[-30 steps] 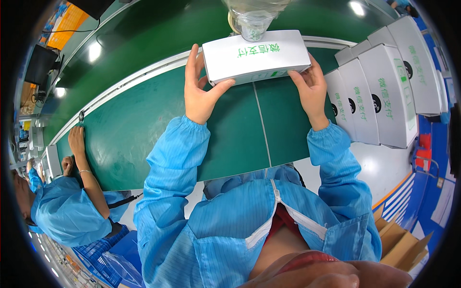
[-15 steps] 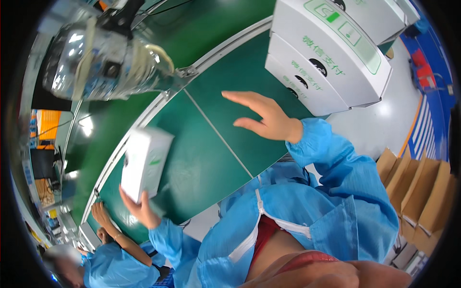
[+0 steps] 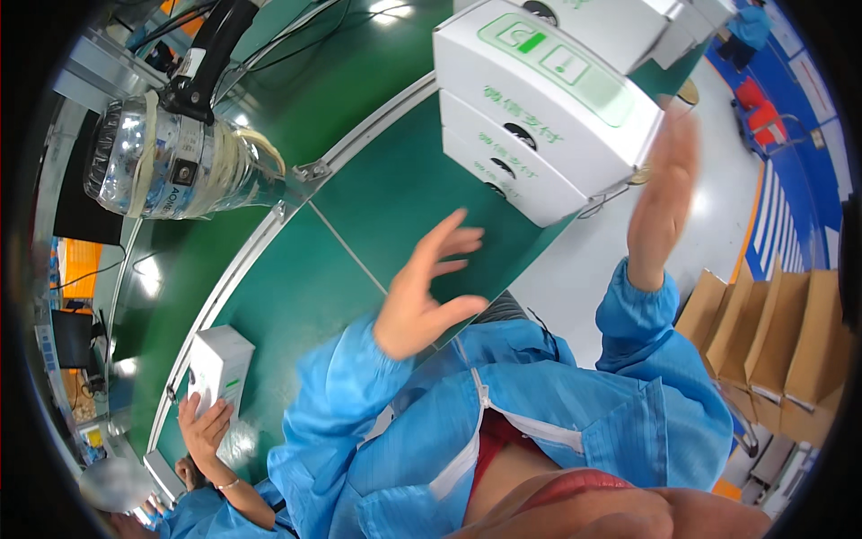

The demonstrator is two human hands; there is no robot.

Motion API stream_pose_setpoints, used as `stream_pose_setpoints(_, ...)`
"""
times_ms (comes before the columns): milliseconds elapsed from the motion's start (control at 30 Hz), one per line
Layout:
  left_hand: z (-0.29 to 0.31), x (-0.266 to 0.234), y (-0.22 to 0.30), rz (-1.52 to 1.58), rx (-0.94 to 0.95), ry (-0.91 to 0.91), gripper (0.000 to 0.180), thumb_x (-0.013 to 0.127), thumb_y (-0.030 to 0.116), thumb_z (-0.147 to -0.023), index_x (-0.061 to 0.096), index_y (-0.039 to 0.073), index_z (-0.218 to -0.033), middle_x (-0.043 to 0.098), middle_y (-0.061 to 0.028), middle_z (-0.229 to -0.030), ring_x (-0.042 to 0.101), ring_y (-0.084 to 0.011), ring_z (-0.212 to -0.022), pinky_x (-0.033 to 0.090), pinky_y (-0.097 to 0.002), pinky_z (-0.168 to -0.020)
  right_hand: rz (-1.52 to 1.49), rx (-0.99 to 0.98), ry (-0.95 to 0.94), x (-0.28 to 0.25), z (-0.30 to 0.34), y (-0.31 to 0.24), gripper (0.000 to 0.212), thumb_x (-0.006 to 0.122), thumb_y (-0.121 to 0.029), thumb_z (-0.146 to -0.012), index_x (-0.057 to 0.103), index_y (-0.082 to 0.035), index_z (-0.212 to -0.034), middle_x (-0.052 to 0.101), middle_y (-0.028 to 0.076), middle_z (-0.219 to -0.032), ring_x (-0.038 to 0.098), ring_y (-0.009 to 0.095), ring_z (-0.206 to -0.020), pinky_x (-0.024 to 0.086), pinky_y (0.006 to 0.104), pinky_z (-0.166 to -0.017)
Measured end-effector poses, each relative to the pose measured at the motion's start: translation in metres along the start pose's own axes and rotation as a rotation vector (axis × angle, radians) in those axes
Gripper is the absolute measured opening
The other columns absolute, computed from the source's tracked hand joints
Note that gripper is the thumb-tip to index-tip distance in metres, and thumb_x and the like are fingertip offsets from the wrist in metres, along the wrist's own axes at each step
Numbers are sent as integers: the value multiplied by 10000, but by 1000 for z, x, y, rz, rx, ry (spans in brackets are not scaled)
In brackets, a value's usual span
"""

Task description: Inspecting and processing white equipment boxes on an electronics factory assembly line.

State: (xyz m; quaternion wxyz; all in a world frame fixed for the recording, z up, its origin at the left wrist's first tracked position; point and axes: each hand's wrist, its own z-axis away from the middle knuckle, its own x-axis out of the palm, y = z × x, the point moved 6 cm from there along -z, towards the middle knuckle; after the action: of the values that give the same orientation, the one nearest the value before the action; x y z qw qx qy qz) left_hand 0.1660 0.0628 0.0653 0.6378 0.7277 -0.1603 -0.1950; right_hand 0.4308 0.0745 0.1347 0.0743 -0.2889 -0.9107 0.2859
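My left hand (image 3: 426,292) hovers over the green table with fingers spread, holding nothing. My right hand (image 3: 666,193), blurred by motion, is stretched out flat beside the right end of a stack of white boxes (image 3: 548,94) with green and black print. Whether it touches the stack I cannot tell. Farther left on the table, a small white box (image 3: 232,352) stands with a co-worker's hand (image 3: 205,427) against its near side.
A bulky device wrapped in clear plastic and tape (image 3: 180,162) with a black handle hangs at the upper left. A metal rail (image 3: 242,238) borders the table's far side. Brown cardboard pieces (image 3: 781,332) stand at the right. A red cart (image 3: 759,117) is farther off.
The small white box has moved away from my left hand toward the co-worker, whose hand is now at it. My left hand has swung right; my right hand has moved right to the stack.
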Motion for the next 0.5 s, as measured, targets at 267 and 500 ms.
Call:
stream_pose_setpoints(267, -49, 32, 33, 864, -209, 82, 652, 492, 468, -957, 358, 24, -1415, 535, -121, -1305, 552, -217, -1182, 509, -380, -918, -67, -57, -431, 37, 54, -59, 739, 704, -286, -876, 345, 59, -1421, 401, 262, -1428, 394, 372, -1348, 303, 461, -1116)
stream_pose_setpoints(500, 45, -75, 6, 90, -135, 429, 899, 788, 201, -708, 322, -18, -1445, 494, -172, -1348, 494, -266, -1253, 376, -361, -1054, -431, 275, -609, 86, 79, -40, 713, 722, -213, -856, 366, 49, -1416, 331, 251, -1486, 353, 381, -1379, 306, 468, -1117)
